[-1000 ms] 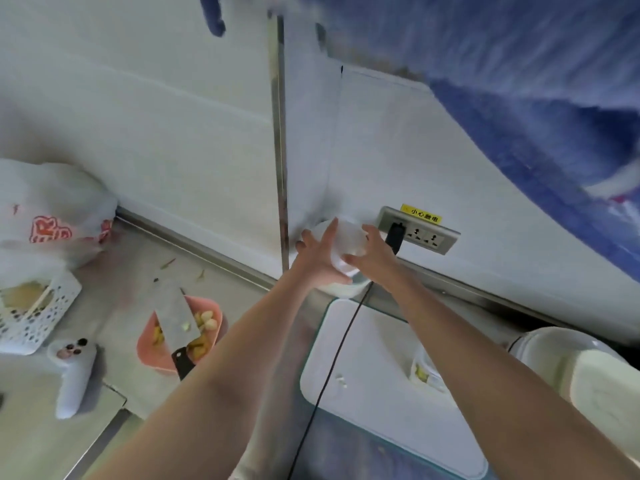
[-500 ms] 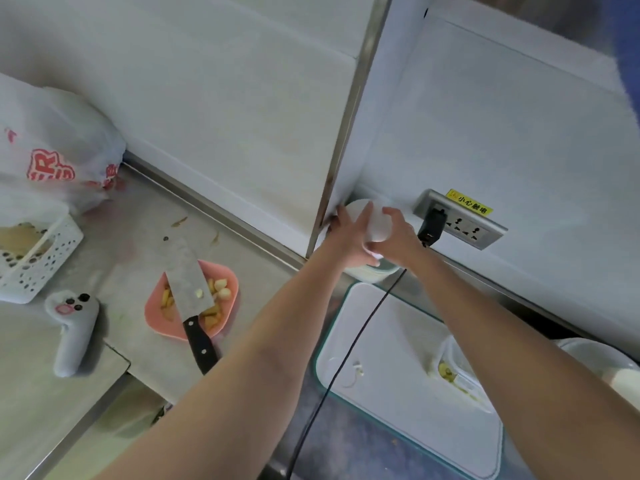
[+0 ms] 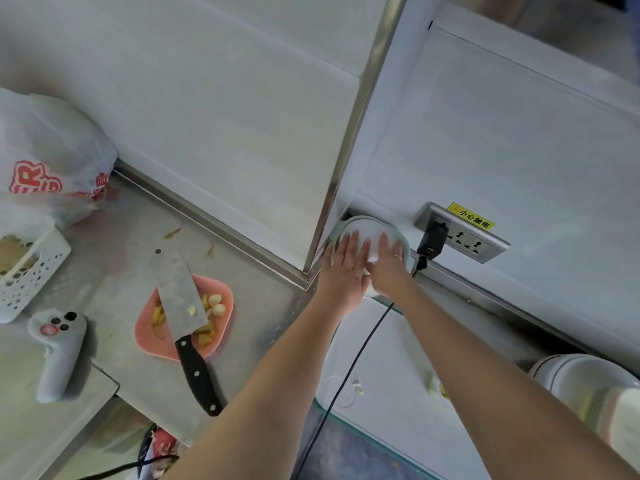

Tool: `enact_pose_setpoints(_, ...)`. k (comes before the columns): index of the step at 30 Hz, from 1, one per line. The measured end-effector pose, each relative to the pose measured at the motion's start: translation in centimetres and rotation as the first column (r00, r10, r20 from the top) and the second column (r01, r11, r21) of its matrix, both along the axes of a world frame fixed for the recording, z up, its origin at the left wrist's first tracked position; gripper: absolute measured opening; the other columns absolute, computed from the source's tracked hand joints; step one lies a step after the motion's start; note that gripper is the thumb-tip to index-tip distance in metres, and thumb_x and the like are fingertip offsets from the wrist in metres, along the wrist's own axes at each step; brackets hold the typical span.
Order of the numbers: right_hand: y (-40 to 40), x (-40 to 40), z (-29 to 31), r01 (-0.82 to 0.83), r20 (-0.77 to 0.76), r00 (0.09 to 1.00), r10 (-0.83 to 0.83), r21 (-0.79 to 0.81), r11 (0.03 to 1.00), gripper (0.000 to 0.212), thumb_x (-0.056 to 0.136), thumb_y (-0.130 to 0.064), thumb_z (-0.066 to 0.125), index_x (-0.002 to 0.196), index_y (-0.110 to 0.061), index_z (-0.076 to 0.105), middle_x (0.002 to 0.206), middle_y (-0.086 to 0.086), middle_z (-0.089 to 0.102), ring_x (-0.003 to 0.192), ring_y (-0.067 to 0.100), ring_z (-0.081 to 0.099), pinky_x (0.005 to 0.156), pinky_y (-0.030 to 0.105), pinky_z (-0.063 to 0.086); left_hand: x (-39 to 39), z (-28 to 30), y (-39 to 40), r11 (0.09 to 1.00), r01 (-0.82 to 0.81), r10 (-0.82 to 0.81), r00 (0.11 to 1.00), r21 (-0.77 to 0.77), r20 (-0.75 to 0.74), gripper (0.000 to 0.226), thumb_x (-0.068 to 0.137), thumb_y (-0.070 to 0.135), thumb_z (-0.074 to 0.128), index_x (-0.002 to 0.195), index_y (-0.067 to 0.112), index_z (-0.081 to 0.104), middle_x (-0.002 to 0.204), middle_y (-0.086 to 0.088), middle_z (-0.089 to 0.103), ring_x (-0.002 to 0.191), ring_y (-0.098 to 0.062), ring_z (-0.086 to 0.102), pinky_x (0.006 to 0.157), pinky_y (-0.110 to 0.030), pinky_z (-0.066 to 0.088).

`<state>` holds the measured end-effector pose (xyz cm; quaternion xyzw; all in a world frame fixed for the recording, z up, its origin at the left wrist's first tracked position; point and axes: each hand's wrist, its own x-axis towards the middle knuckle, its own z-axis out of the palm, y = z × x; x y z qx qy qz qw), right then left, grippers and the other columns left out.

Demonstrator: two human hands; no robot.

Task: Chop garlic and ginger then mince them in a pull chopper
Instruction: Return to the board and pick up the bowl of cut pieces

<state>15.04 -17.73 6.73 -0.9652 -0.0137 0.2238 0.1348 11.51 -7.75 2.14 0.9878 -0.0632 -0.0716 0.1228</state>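
Back in the counter corner by the socket (image 3: 462, 233), I have my left hand (image 3: 343, 268) and right hand (image 3: 389, 263) flat, fingers straight, on the pull chopper (image 3: 367, 233). I'd lift with both, clear of the cable (image 3: 349, 365); garlic and ginger sit on the pink plate (image 3: 221, 327) under the knife (image 3: 183, 306).

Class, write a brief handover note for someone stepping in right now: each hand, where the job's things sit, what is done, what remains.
Left hand and right hand: both flat, fingers straight, pressing the white chopper in the wall corner beside the socket.
Cleaver rests across the pink plate of garlic and ginger pieces on the counter.
White cutting board holds a few scraps.
Done: chopping, apparently.
Left: load the pieces into the chopper, then mince them.
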Motion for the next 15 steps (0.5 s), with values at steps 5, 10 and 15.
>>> enact_pose_setpoints(5,0.1,-0.4,-0.2,-0.096,0.022,0.995,0.099,-0.125,0.988,0.082,0.097,-0.012,0.048,0.151,-0.014,-0.013,0.159,0.009,-0.019,0.145,0.027,-0.017,0.120,0.036,0.005,0.6,1.1,0.4,0.998,0.036,-0.031,0.995,0.056,-0.090,0.064,0.103,0.042,0.019,0.149,0.020,-0.018,0.159,-0.004,-0.019,0.147,-0.021,-0.015,0.118,-0.051,-0.003)
enact_pose_setpoints(10,-0.8,-0.9,2.8,-0.085,0.057,0.995,0.080,0.095,0.992,0.058,0.096,0.003,0.036,0.150,-0.014,0.025,0.157,0.010,0.021,0.143,0.023,0.025,0.104,0.015,0.024,1.4,3.6,1.1,0.998,0.054,-0.049,0.986,0.031,-0.160,0.065,0.102,0.030,0.033,0.153,0.020,-0.007,0.161,-0.005,-0.010,0.148,-0.022,-0.004,0.119,-0.049,0.004)
enact_pose_setpoints(15,-3.8,-5.2,5.2,0.027,0.266,0.950,-0.161,0.445,0.895,0.045,0.096,0.001,0.037,0.122,-0.024,0.062,0.121,-0.007,0.063,0.106,0.001,0.056,0.083,0.009,0.037,-1.0,5.2,0.4,0.999,-0.010,0.008,0.998,-0.033,-0.066,0.064,0.094,0.011,0.047,0.150,0.011,0.016,0.160,-0.012,0.005,0.146,-0.033,0.007,0.118,-0.046,0.015)
